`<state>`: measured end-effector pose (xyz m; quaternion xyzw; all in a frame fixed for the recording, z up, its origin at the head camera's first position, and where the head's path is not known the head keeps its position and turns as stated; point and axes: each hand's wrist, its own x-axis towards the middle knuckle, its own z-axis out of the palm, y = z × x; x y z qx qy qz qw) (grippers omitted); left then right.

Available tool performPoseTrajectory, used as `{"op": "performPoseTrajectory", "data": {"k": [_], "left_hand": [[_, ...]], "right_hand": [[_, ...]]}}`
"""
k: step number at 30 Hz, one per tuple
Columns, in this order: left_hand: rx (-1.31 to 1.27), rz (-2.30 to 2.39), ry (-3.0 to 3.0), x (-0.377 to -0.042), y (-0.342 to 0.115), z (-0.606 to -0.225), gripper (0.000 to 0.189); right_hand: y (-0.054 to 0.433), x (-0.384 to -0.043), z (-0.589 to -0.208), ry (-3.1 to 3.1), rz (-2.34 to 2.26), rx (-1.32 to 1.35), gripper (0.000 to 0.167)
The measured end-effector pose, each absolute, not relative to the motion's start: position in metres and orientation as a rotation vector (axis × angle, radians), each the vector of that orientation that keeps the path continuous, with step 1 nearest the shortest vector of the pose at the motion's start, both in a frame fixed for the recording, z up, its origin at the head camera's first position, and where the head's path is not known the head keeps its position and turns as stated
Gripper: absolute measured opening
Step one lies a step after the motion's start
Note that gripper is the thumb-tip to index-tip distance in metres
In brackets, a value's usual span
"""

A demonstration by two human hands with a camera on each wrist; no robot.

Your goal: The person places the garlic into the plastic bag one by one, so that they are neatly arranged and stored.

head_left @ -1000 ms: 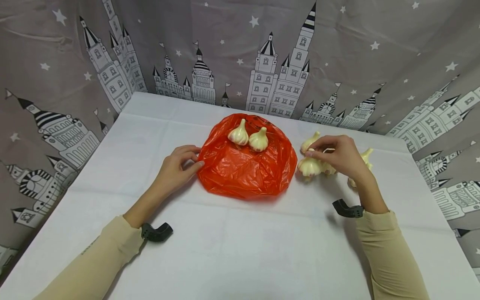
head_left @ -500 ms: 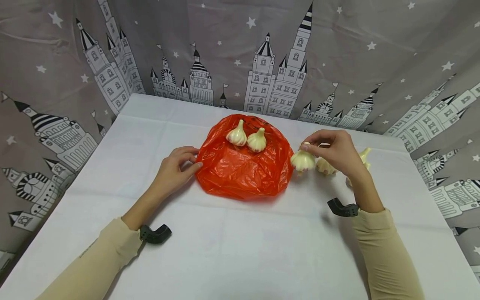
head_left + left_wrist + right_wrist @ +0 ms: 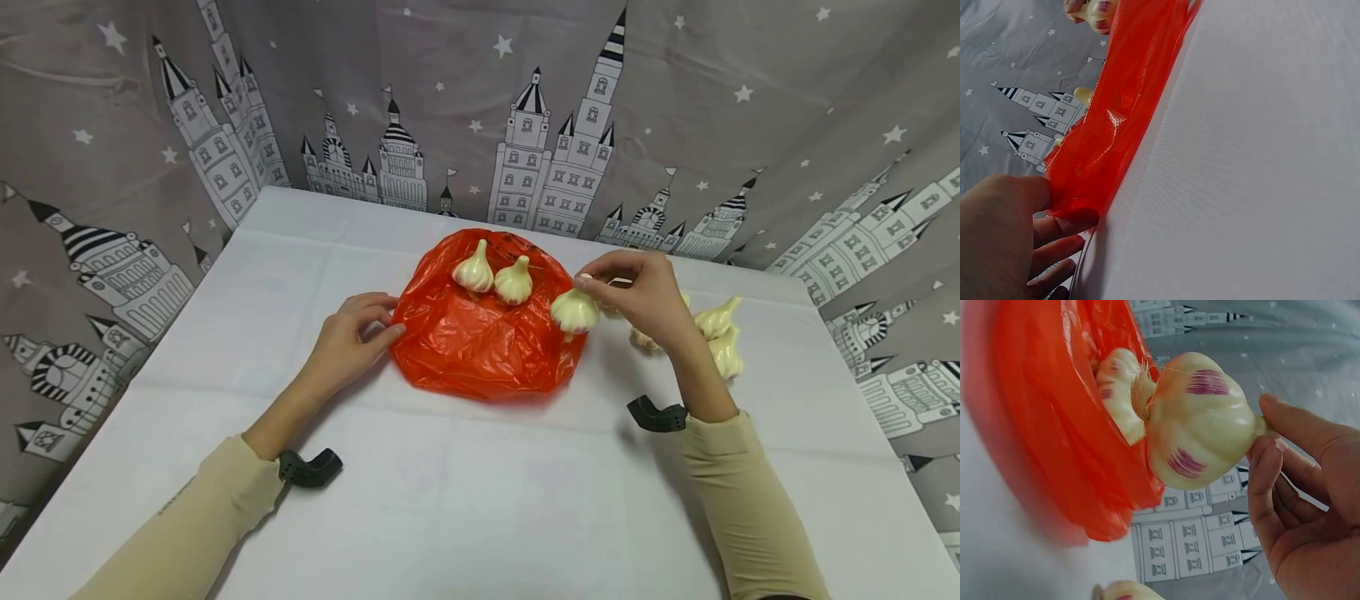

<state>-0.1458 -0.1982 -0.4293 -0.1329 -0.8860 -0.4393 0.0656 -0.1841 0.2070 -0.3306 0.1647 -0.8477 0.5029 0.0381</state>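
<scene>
A red plastic bag lies spread with its mouth up on the table, two garlic bulbs inside near its far side. My left hand pinches the bag's left rim between thumb and index finger, the other fingers loosely bent, as the left wrist view shows. By its stem, my right hand holds another garlic bulb, roots downward, over the bag's right rim. Purple streaks mark this pale bulb. In the right wrist view, part of a bulb shows inside the bag behind it.
Right of the bag, several more garlic bulbs lie on the white tablecloth, some partly hidden by my right hand and forearm. A grey curtain with printed castles hangs behind the table. Black devices sit at both wrists.
My right hand has lifted one garlic bulb from the group on the right and carried it left to the bag's rim. The left hand has stayed at the bag's left edge.
</scene>
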Motion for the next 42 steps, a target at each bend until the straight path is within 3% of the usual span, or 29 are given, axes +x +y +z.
{"op": "performPoseTrajectory", "data": {"k": [42], "left_hand": [[-0.373, -1.370, -2.698, -0.145, -0.199, -0.427, 0.013]], "right_hand": [[0.059, -0.223, -0.343, -2.592, 1.534, 0.558, 0.017]]}}
